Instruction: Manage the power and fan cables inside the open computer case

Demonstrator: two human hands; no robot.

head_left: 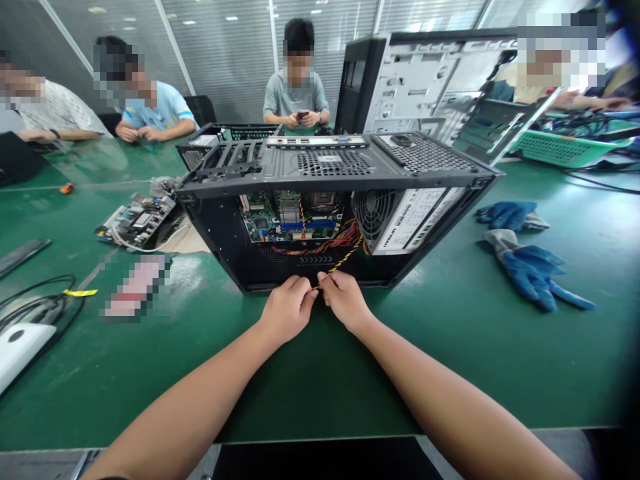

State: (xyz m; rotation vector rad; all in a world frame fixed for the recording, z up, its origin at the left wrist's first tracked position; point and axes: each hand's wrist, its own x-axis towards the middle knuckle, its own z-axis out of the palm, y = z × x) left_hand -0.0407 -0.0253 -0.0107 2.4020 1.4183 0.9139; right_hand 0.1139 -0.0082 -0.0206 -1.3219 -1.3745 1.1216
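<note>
Left hand (287, 310), right hand (346, 300): fingers pinched together on yellow-black cable (346, 260), just outside computer case (285, 162) on counter (320, 387). Case opening faces person, likely for easy reach near power supply (400, 223).

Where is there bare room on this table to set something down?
Bare table shows between the right forearm and the blue gloves, and between the right and left forearms. Crowded spots: far left, with a white box and cables; beyond the open computer case, a tall case and a green basket.
</note>
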